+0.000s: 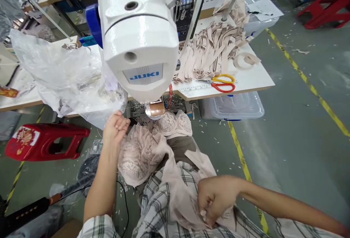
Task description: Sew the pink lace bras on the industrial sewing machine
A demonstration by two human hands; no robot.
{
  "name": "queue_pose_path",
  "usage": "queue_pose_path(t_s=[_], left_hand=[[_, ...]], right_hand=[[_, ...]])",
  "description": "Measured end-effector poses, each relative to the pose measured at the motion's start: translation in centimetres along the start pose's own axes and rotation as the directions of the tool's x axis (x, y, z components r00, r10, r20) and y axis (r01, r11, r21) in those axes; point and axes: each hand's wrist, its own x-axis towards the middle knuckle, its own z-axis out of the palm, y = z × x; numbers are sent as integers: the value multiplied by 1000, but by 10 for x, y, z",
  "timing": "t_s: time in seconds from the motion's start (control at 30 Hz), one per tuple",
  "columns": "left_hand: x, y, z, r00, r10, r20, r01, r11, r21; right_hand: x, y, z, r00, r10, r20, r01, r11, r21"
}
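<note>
Pale pink lace bras [136, 157] lie bunched on my lap, their moulded cups to the left and smooth fabric bands trailing over my plaid shirt. One lace bra [176, 123] rests just below the sewing machine head [140, 45]. My right hand [217, 198] is closed on the smooth beige band of a bra against my stomach; its fingertips are curled into the cloth. Left of the cups, my left hand [116, 128] is raised with curled fingers, right at the lower edge of a clear plastic bag [73, 74]. What it grips, if anything, is hidden.
Scissors [218, 82] with yellow and red handles lie on the white table [257, 79] beside a heap of beige strips [210, 50]. A lidded plastic box [235, 105] stands under it. A red stool [46, 141] is at left, another red stool [325, 8] far right.
</note>
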Motion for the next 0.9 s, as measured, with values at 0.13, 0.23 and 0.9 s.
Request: queue_pose_path(t_s=[0.13,0.23,0.9], left_hand=[[-25,10,2,958,274,84,-257,687,680],[-76,6,41,797,241,553,-596,461,658],[-1,34,57,958,121,259,-272,660,700]], right_hand=[[-12,-12,-4,898,88,-432,-67,996,63],[5,-37,-21,894,24,-448,-62,996,-71],[46,-104,-132,531,-387,-754,-260,772,-579]])
